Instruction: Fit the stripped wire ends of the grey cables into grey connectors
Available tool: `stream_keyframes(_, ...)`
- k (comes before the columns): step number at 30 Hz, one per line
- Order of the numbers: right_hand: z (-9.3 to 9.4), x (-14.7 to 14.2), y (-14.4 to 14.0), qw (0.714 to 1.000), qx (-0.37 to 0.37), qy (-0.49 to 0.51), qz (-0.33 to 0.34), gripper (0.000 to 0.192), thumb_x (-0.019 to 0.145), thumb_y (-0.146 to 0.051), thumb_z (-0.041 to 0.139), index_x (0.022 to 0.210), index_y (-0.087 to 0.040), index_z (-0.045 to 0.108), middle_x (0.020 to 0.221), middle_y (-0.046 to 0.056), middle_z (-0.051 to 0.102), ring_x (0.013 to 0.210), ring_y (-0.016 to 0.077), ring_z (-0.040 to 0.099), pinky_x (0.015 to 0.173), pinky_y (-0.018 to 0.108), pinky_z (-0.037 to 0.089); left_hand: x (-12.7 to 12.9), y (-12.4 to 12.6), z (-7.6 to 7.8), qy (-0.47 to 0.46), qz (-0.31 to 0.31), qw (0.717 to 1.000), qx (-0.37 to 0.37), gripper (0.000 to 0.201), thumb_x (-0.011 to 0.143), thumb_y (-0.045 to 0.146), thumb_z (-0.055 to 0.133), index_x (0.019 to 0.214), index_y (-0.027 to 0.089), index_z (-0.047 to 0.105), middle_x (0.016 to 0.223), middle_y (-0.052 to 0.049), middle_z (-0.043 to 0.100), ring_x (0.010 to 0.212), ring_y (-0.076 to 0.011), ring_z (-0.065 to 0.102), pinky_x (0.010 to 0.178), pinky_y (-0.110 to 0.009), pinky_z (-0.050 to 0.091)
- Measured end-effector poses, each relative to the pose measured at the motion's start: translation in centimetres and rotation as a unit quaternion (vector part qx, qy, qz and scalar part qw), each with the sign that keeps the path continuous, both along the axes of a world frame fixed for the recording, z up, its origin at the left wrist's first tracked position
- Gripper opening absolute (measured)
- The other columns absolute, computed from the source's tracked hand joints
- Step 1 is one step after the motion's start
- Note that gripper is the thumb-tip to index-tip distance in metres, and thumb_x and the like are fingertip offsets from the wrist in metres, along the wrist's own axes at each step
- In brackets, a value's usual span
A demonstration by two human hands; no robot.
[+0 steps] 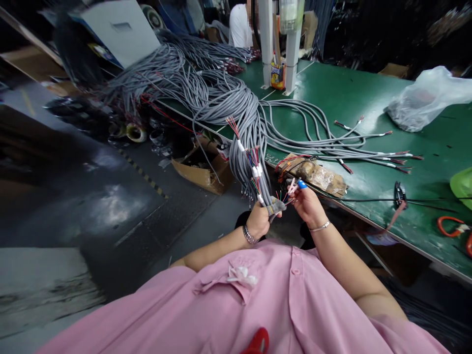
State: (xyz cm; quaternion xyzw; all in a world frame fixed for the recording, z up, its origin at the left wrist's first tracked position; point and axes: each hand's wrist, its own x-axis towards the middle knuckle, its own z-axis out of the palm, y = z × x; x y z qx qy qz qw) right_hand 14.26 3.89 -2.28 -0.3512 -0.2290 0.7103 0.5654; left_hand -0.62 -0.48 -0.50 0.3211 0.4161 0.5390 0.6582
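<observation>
Two hands busy | your left hand (pixel 258 220) grip clasps grey cable (pixel 275 205) | right hand (pixel 308 206) grip pinches its wires (pixel 285 197), at 3 o'clock.

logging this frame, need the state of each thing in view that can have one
left hand: shut on cable end
right hand: pinching thin wires
cable end: stripped, coloured wires fanned out
cable bundle: draped off the table edge
loose cables: laid flat on table, ends stripped
plastic bag: crumpled, lying on table
cardboard box: open, on floor
</observation>
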Motion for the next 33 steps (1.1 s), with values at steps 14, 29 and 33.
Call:
stream_keyframes(14, -0.3, -1.2, 0.9, 0.995, -0.058, 0.078, -0.014, 0.038, 0.072, -0.057, 0.071, 0.077, -0.019, 0.065, 0.071, 0.001, 0.069, 0.054, 0.0113, 0.055, 0.053, 0.026, 0.047, 1.0, 1.0, -0.8, -0.008, -0.017, 1.000, -0.008, 0.017, 0.061, 0.025, 0.074, 0.060, 0.012, 0.064, 0.052, 0.000, 0.058, 0.048, -0.0089, 0.051, 0.049, -0.023, 0.038)
stream_keyframes(29, -0.3, -0.5, -0.1, 0.999, -0.026, 0.047, -0.003, 0.028, 0.078, -0.046, 0.069, 0.084, -0.019, 0.066, 0.076, 0.001, 0.068, 0.059, 0.0106, 0.056, 0.055, 0.024, 0.047, 0.5, -0.2, -0.2, 0.013, 0.026, 0.999, 0.017, 0.015, 0.063, 0.028, 0.073, 0.063, 0.014, 0.066, 0.055, -0.002, 0.062, 0.051, -0.0105, 0.055, 0.051, -0.023, 0.040)
stream_keyframes(33, -0.5, -0.6, -0.3, 1.000, -0.004, -0.011, -0.019, 0.034, 0.077, -0.054, 0.066, 0.082, -0.020, 0.066, 0.073, 0.001, 0.066, 0.059, 0.0113, 0.055, 0.054, 0.025, 0.046, 1.0, 0.1, 0.2, 0.004, 0.036, 0.999, 0.010, 0.016, 0.063, 0.028, 0.072, 0.061, 0.014, 0.066, 0.057, -0.002, 0.063, 0.050, -0.0093, 0.054, 0.051, -0.022, 0.041)
